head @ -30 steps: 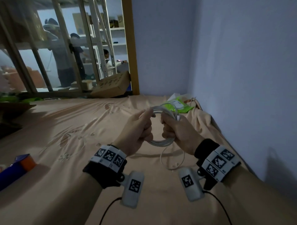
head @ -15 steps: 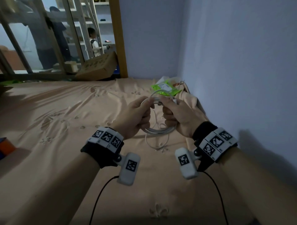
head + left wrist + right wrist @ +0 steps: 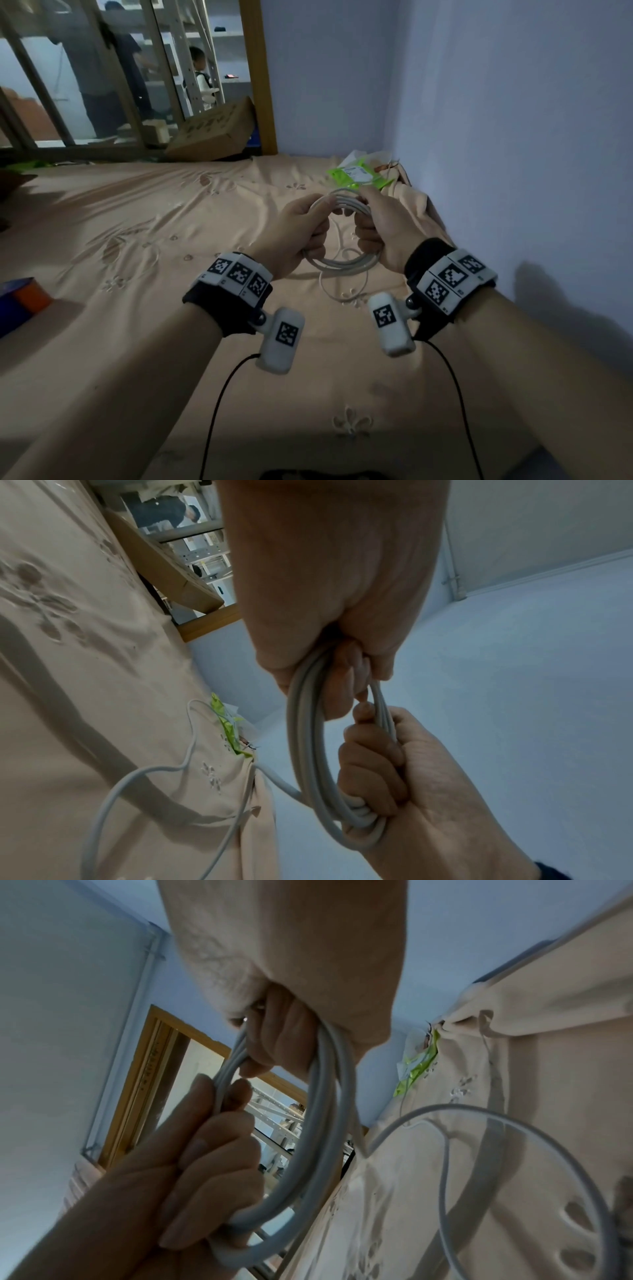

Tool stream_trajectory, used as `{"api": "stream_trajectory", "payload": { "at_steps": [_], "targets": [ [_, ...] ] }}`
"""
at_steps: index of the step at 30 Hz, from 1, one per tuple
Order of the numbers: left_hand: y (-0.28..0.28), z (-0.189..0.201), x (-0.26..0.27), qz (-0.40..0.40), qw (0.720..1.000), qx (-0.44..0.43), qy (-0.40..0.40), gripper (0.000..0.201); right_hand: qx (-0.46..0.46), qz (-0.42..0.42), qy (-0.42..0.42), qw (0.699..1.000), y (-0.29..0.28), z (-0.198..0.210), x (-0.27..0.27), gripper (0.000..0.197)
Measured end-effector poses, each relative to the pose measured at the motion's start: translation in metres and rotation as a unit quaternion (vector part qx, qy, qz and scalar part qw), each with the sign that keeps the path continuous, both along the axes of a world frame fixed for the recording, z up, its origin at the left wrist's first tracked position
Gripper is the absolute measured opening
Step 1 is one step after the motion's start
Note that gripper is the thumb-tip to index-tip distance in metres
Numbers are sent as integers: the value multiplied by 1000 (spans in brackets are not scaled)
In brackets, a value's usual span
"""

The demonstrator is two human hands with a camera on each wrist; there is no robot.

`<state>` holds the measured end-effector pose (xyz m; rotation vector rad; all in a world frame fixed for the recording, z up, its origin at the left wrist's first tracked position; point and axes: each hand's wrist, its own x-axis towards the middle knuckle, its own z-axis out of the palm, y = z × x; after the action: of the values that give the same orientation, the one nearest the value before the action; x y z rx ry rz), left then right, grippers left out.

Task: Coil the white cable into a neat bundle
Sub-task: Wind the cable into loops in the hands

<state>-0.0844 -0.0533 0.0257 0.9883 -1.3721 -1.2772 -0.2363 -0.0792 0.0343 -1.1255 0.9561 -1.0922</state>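
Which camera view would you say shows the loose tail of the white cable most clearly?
The right wrist view: the loose tail arcs wide over the bedsheet. The left wrist view shows it smaller, trailing from the coil; the head view shows only a thin loop below both hands.

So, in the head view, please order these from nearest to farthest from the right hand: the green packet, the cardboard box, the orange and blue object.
1. Green packet: on the bed just beyond the right hand, near the wall corner.
2. Cardboard box: farther back to the left, leaning past the bed's far edge.
3. Orange and blue object: at the far left edge of the bed.
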Motion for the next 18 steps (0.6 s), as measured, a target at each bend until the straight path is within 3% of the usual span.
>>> {"api": "stream_trajectory", "payload": {
  "at_steps": [9,15,18],
  "targets": [
    [2,6,-3,-3,999,-12,-37,24,-33,-18,74,997,2,6,-1,37],
    [5,-1,-1,-6,1000,2,-25,32,-82,1,161,983,6,8,-1,64],
    [6,0,-4,-25,999,9,-47,34,-137,8,269,953,3,7,1,71]
  ]
}}
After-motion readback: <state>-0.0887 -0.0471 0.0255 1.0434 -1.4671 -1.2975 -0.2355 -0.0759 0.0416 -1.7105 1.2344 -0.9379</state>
